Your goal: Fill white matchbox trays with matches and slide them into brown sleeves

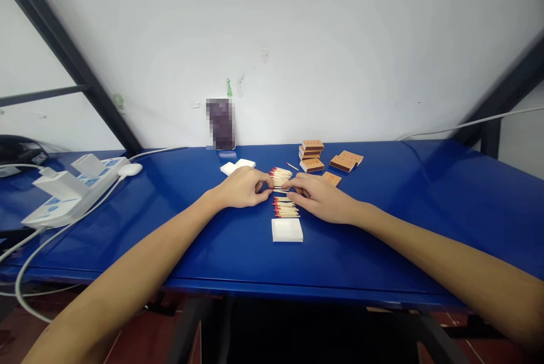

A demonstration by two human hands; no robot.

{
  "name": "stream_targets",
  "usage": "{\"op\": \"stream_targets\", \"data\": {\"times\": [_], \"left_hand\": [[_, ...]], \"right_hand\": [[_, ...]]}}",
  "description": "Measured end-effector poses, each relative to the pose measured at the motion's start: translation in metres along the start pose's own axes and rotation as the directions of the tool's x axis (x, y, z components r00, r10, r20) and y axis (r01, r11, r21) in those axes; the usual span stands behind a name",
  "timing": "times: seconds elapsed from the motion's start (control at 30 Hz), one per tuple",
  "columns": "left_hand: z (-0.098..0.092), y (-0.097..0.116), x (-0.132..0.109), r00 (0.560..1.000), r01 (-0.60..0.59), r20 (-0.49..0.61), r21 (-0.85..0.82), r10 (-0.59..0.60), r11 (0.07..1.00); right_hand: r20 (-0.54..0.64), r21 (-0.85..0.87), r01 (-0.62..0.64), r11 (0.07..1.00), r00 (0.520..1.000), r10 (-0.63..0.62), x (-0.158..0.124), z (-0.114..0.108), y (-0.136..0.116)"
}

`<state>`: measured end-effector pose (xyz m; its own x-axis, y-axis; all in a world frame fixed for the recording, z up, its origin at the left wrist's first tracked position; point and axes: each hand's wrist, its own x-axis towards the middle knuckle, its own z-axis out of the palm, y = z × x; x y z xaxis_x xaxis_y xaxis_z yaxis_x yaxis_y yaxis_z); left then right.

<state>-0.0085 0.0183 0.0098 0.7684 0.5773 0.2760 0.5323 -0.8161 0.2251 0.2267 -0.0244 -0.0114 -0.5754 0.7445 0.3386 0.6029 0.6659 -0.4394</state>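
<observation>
Red-tipped matchsticks (pixel 282 178) lie in a loose pile on the blue table (pixel 425 211), with a second small bundle of matches (pixel 287 208) just nearer me. My left hand (pixel 243 187) rests beside the pile with its fingers curled, fingertips pinching at the matches. My right hand (pixel 319 197) lies on the other side, fingers bent onto the same matches. An empty white matchbox tray (pixel 287 230) sits in front of the bundle.
Brown matchbox sleeves (pixel 311 155) are stacked behind the pile, more sleeves (pixel 346 161) lie to the right. Two white trays (pixel 237 166) sit at the back left. A white power strip (pixel 68 189) with plugs and cables fills the left end. A wall stands behind.
</observation>
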Motion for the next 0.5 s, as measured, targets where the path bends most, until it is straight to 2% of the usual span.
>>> {"op": "stream_targets", "data": {"times": [0.23,0.5], "left_hand": [[-0.0033,-0.0013,-0.0009,1.000,0.012,-0.005,0.073,-0.011,0.997],[-0.0027,-0.0008,-0.0006,1.000,0.022,0.001,0.057,-0.022,0.998]], "right_hand": [[-0.001,-0.018,-0.021,1.000,1.000,0.021,0.0002,0.0018,0.0010],[-0.004,-0.010,-0.028,1.000,1.000,0.028,0.0006,0.0019,0.0017]]}}
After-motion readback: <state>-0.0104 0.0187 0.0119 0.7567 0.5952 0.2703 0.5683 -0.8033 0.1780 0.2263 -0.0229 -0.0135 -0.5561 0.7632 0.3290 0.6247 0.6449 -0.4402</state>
